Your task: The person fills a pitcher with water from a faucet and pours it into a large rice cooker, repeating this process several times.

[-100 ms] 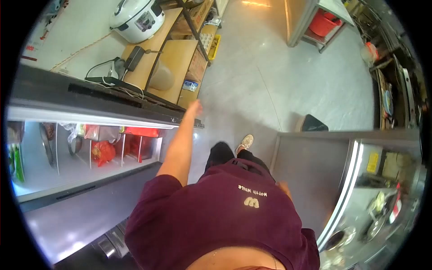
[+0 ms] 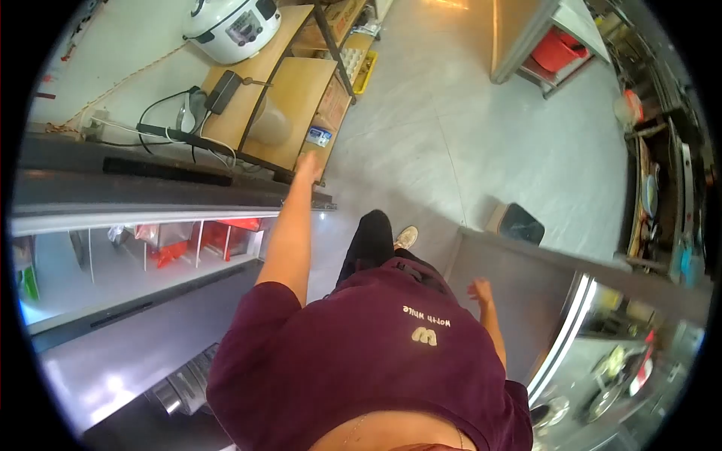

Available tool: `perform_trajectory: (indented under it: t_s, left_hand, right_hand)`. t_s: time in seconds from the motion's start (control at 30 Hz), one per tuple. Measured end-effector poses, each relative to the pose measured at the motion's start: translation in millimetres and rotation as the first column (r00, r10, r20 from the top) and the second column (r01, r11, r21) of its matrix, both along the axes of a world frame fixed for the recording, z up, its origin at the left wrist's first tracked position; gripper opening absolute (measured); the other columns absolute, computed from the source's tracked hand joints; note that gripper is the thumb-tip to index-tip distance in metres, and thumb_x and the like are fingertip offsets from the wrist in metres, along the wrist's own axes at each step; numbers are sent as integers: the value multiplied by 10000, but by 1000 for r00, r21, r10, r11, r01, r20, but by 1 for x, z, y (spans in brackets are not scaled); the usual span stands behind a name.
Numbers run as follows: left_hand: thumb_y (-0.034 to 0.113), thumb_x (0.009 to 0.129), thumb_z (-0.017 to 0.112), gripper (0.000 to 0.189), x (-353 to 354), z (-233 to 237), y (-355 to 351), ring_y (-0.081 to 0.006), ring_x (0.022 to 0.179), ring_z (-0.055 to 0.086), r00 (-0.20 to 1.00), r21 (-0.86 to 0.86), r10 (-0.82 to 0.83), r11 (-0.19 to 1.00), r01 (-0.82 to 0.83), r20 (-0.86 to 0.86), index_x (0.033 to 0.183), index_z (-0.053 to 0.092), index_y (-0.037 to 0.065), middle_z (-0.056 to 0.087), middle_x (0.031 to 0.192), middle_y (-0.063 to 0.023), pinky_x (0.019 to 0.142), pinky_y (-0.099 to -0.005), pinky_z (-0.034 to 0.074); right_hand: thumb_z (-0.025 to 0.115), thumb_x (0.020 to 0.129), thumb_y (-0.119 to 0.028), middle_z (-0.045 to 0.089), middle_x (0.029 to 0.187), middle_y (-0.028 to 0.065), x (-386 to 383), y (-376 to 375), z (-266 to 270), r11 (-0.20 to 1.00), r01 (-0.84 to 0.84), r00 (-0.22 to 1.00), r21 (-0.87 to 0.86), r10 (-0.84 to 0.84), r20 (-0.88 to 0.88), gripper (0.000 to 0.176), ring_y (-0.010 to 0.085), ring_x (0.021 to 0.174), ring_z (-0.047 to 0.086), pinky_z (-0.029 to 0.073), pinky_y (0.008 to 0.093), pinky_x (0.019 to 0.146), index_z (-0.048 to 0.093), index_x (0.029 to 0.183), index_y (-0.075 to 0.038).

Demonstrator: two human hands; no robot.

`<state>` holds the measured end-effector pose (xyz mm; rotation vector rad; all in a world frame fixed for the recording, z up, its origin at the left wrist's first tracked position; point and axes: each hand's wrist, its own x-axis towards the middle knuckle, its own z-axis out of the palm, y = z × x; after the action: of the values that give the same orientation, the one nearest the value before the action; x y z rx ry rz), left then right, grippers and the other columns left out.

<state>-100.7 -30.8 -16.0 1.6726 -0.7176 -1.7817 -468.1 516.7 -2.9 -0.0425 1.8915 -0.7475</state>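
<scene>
My left hand [image 2: 307, 165] is stretched forward with nothing visible in it, its fingers loosely extended and a little blurred. In this view it overlaps the lower end of a wooden shelf unit [image 2: 289, 90], just beyond the dark top edge of a lit cabinet [image 2: 68, 289] at my left. Several red and clear plastic bags [image 2: 171, 254] sit inside that cabinet. By my right hip hangs my right hand [image 2: 479, 289], empty, its fingers slightly bent and apart. A grey metal panel [image 2: 519, 301] lies to the right of it.
A white rice cooker [image 2: 233, 30] and a power adapter [image 2: 223, 92] with cables rest on the shelf unit. A dark-topped bin [image 2: 519, 224] stands on the floor ahead. Further off, a red bucket [image 2: 558, 49] sits under a metal table. Pans and dishes [image 2: 605, 398] fill the right side.
My right hand has come out from beside my hip into fuller view. My left hand has shifted left and forward, one leg has stepped ahead, and the whole view has shifted slightly.
</scene>
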Motion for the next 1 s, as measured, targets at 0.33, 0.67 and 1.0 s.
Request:
perform_trajectory:
  t_s: [0.33,0.67,1.0]
  left_hand:
    - [288,712,525,520,62,60,-153,-289,969,381,852,22,523,852,-524,35,1124,297,68,307,1135,-134,747,-454,385]
    - [385,725,473,418,-5,1,-222,-226,819,457,693,-393,477,872,-293,541,967,443,46,485,932,-94,664,-386,388]
    - [334,765,454,254,-414,93,-310,-202,786,425,951,230,293,936,-265,-97,746,472,81,463,823,-47,635,-438,388]
  right_hand:
    - [448,773,-300,552,669,51,-109,-244,26,969,-221,966,-110,202,-162,260,117,531,519,384,228,423,518,821,-55]
    - [439,765,-251,568,684,89,-179,-259,3,958,-235,922,162,167,350,248,149,542,527,407,274,472,527,819,-26]
    - [443,741,-206,570,671,95,-300,-485,9,981,-75,975,177,35,220,214,157,485,541,427,270,391,504,835,-23]
